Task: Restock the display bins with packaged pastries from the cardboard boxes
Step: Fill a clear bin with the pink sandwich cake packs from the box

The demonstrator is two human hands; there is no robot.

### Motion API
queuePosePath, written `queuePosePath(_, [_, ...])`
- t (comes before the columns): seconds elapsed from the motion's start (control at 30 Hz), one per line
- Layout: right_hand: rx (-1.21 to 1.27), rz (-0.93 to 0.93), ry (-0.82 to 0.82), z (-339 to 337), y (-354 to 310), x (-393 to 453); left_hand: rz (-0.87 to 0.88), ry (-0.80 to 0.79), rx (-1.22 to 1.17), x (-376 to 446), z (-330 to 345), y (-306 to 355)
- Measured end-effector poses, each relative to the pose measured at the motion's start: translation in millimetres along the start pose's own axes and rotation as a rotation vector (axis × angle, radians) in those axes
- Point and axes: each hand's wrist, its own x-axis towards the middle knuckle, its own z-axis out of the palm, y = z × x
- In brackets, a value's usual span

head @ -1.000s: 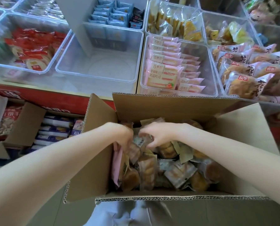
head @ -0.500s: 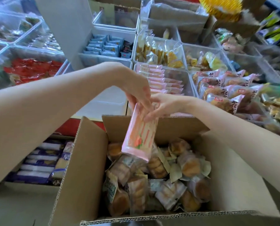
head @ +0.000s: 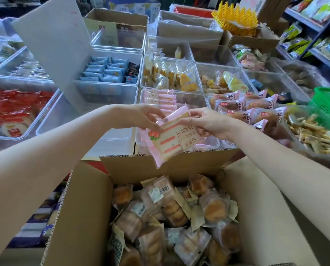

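Seen from the person's head, both bare arms reach forward over an open cardboard box (head: 87,208). The left hand (head: 141,118) and the right hand (head: 208,121) hold one pink packet (head: 171,139) between them, fingers and thumbs pinching its upper edges. The packet hangs tilted above the box's far flap, just in front of a clear bin (head: 214,144) that holds a row of matching pink packets (head: 160,98). The held packet shows a strawberry picture, red stripes and Chinese writing, upside down to the camera and too hard to read with certainty.

Inside the box lies a loose heap of clear-wrapped golden pastries (head: 171,217); one wrapper shows a white barcode sticker (head: 159,192).

To the right of the pink packets, a bin holds pink-ended bread packs (head: 242,108) marked with a small red label and large dark Chinese characters. Behind it are bins of yellow cake slices (head: 171,75) and mixed yellow sweets (head: 223,81). A bin of blue packets (head: 104,71) stands behind a tall grey card (head: 54,50) that leans upright in a clear bin near the left arm and hides part of the bins behind it. At far left a bin holds red packets (head: 12,108). A green basket (head: 327,108) sits at the right edge, above wrapped stick snacks (head: 314,135). Further brown cartons (head: 118,22) and a yellow spiky plastic piece (head: 235,18) stand at the back, and shelves of bagged goods (head: 314,31) fill the top right. A second carton of dark blue packs (head: 37,223) sits low at left, partly hidden by the left forearm.
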Motion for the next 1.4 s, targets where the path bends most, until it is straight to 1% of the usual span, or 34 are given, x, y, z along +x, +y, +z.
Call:
queuePosePath(0.07, [0.001,0.012,-0.034,0,2,4,-0.032,-0.100,0.006,1,-2,-2])
queuePosePath(0.13, [0.009,0.012,-0.050,0,1,7,-0.057,-0.146,0.020,3,-3,-5])
queuePosePath(0.23, [0.030,-0.020,-0.046,0,-1,12,-0.036,-0.078,0.056,8,-2,-8])
queuePosePath(0.27, [0.050,-0.050,-0.010,1,-4,15,-0.022,-0.037,0.051,9,-3,-10])
queuePosePath(0.3, [0.085,-0.087,0.065,0,-7,18,0.000,0.003,0.027,9,-4,-12])
queuePosePath(0.33, [0.133,-0.121,0.178,-3,-11,23,0.029,0.048,-0.020,9,-8,-15])
queuePosePath(0.4, [0.211,-0.147,0.403,-15,-19,30,0.087,0.175,-0.207,11,-16,-22])
queuePosePath(0.43, [0.210,-0.121,0.432,-20,-23,31,0.108,0.240,-0.355,11,-20,-23])
queuePosePath(0.47, [0.195,-0.079,0.381,-22,-26,31,0.132,0.294,-0.517,13,-21,-23])
queuePosePath(0.5, [0.172,-0.043,0.277,-21,-29,31,0.158,0.339,-0.658,15,-21,-20])
queuePosePath(0.53, [0.137,-0.029,0.185,-15,-32,32,0.180,0.381,-0.751,19,-19,-17])
queuePosePath(0.57, [0.104,-0.029,0.147,-8,-33,34,0.189,0.429,-0.770,22,-16,-12])
queuePosePath(0.6, [0.076,-0.031,0.166,0,-34,38,0.182,0.487,-0.734,26,-11,-9])
queuePosePath(0.67, [0.060,-0.051,0.271,10,-35,45,0.147,0.595,-0.629,32,-1,-4])
queuePosePath(0.73, [0.031,-0.117,0.357,15,-34,50,0.102,0.660,-0.519,38,4,-9])
queuePosePath(0.77, [-0.046,-0.171,0.402,15,-32,54,0.073,0.692,-0.473,40,6,-16])
queuePosePath(0.8, [-0.175,-0.230,0.441,14,-28,59,0.031,0.727,-0.437,40,6,-24])
queuePosePath(0.83, [-0.295,-0.265,0.446,14,-24,62,-0.019,0.763,-0.390,40,6,-34])
queuePosePath(0.87, [-0.361,-0.264,0.415,14,-19,67,-0.070,0.792,-0.316,38,6,-45])
queuePosePath(0.93, [-0.361,-0.186,0.274,16,-5,73,-0.138,0.808,-0.139,30,10,-66])
queuePosePath(1.0, [-0.438,-0.117,0.182,19,13,76,-0.134,0.784,-0.017,26,17,-82])
queuePosePath(1.07, [-0.595,-0.087,0.151,24,29,79,-0.087,0.765,0.084,28,23,-87])
queuePosePath(1.13, [-0.779,-0.080,0.151,30,36,82,0.016,0.763,0.177,35,25,-82])
queuePosePath(1.2, [-0.895,-0.095,0.107,33,39,85,0.136,0.717,0.282,44,26,-75])
queuePosePath(1.27, [-0.959,-0.117,0.068,33,40,85,0.195,0.595,0.435,55,28,-72])
queuePosePath(1.3, [-0.984,-0.117,0.061,33,42,85,0.189,0.515,0.532,61,30,-73])
queuePosePath(1.37, [-1.015,-0.091,0.029,36,46,88,0.122,0.379,0.747,71,33,-78])
queuePosePath(1.4, [-1.022,-0.072,0.004,39,48,90,0.083,0.338,0.829,75,35,-81])
